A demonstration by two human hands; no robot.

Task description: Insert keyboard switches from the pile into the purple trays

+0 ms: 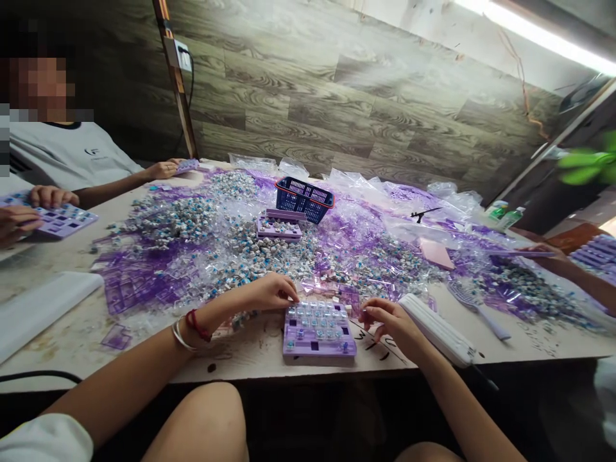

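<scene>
A light purple tray [320, 353] lies at the table's front edge, its upper rows filled with small clear and bluish pieces and several square slots dark. My left hand [274, 292] is at the tray's upper left corner, its fingertips bent together; whatever they may pinch is too small to name. To the right of the tray, my right hand [385, 321] hovers near the table with its fingers bent and apart, holding nothing visible. Behind the tray spreads a pile of small white and blue pieces [269, 256].
A dark blue basket [305, 200] stands behind a second purple tray [279, 232]. A white power strip [436, 330] and a hairbrush [481, 314] lie at right. People's hands work at left [52, 196] and far right [548, 256]. Purple plastic frames [144, 282] lie left.
</scene>
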